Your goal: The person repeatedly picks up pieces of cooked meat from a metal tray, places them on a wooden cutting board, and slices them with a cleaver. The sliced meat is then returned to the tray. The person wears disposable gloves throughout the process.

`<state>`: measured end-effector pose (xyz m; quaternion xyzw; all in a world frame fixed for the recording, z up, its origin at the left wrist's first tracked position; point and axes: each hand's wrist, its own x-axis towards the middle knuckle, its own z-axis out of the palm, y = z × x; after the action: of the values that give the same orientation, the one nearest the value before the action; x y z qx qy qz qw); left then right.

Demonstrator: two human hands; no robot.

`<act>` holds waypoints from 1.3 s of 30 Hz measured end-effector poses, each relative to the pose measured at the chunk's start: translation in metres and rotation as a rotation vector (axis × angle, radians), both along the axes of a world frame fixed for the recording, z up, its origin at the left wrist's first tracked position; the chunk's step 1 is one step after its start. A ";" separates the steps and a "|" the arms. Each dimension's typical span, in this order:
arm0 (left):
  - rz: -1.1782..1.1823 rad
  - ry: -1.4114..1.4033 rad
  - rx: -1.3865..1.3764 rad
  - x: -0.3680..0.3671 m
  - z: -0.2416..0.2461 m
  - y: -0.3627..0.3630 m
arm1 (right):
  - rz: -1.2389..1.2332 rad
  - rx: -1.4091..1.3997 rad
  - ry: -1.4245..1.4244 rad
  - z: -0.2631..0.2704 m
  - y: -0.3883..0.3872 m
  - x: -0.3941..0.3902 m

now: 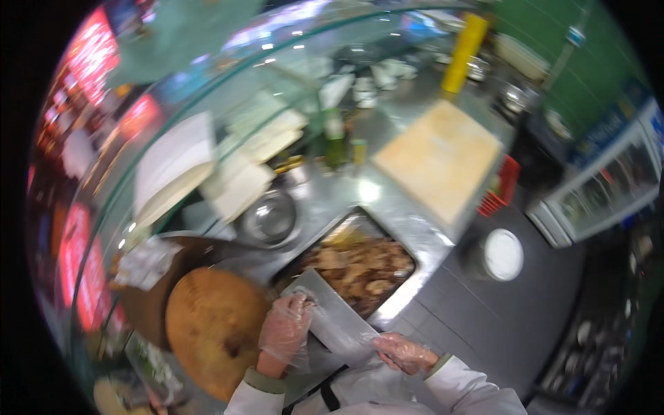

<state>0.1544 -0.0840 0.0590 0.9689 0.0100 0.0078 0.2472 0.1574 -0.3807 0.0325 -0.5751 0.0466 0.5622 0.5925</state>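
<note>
My right hand (402, 353), in a clear plastic glove, grips the near right end of a broad flat metal blade (337, 321). At the blade's upper left edge is my left hand (285, 324), gloved too, its fingers bent around something small that I cannot make out. The blade lies over the near left corner of a sunken metal tray (411, 259), which holds chopped cooked meat (358, 270) and something yellow at its far corner. To the left of my left hand a large round golden-brown food (215, 327), like bread or a pie, sits in a big round pan.
A cutting board (441, 161) lies on the steel counter beyond the tray. Metal bowls (271, 218), stacked paper (176, 166) and a bottle (334, 140) stand near the curved glass screen. Crumpled plastic (148, 262) rests at the pan's rim. A white-lidded bucket (503, 254) stands on the floor at right.
</note>
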 end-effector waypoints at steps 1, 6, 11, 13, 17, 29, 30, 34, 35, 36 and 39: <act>-0.062 -0.006 -0.040 0.018 -0.003 -0.023 | -0.090 -0.013 0.016 0.001 -0.023 -0.001; -0.251 -0.067 -0.157 0.090 -0.052 -0.109 | -0.359 -0.085 -0.016 -0.003 -0.097 0.005; -0.256 -0.083 -0.327 0.138 -0.101 -0.156 | -0.349 -0.240 -0.148 -0.011 -0.135 0.021; -0.136 0.073 -0.448 0.148 -0.123 -0.156 | -0.175 -0.403 -0.288 -0.005 -0.138 0.033; 0.160 0.314 -0.873 0.157 -0.169 -0.128 | 0.028 -0.555 -0.362 0.034 -0.124 0.071; -0.506 -0.026 -0.132 0.182 -0.102 -0.135 | 0.068 -0.533 -0.434 0.034 -0.116 0.095; -0.527 0.018 -0.044 0.187 -0.108 -0.127 | 0.055 -0.513 -0.416 0.034 -0.118 0.094; -0.388 0.050 0.056 0.203 -0.111 -0.091 | 0.014 -0.478 -0.347 0.031 -0.136 0.090; -0.303 0.009 0.053 0.202 -0.113 -0.083 | 0.010 -0.472 -0.332 0.029 -0.141 0.087; -0.383 0.042 0.047 0.200 -0.114 -0.080 | -0.022 -0.457 -0.330 0.028 -0.144 0.084; -0.565 0.271 0.100 0.187 -0.107 -0.093 | -0.116 -0.423 -0.323 0.025 -0.153 0.073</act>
<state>0.3411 -0.1771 -0.0477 0.9366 -0.2269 -0.1898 0.1880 0.2300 -0.5336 0.0579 -0.7645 0.1008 0.4063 0.4902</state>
